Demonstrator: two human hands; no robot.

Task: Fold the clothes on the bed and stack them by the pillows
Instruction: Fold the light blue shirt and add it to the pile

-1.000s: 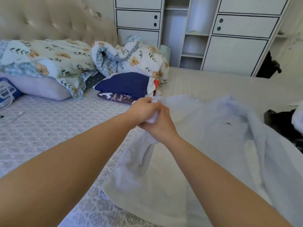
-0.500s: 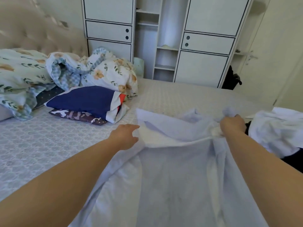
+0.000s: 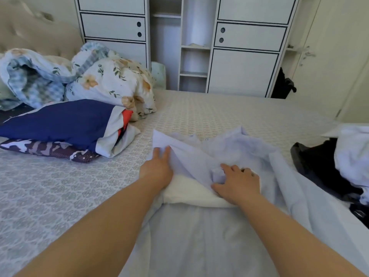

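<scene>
At the far left a rumpled floral quilt [image 3: 111, 80] lies by the headboard, with a folded navy garment [image 3: 60, 122] stacked on a patterned one [image 3: 48, 149] in front of it. The left hand [image 3: 156, 168] lies flat, fingers straight, pressing the edge of a pale blue shirt [image 3: 209, 236] spread on the bed [image 3: 60, 196]. Just beside it, the right hand [image 3: 237, 181] rests on the shirt, its fingers curled into a bunched fold. Dark clothes [image 3: 319, 166] lie at the right edge.

The pale blue shirt [image 3: 229, 156] is thin, matt, creased cloth, the bedspread [image 3: 60, 186] a textured patterned fabric, and the wardrobe [image 3: 245, 56] smooth matt white board.
</scene>
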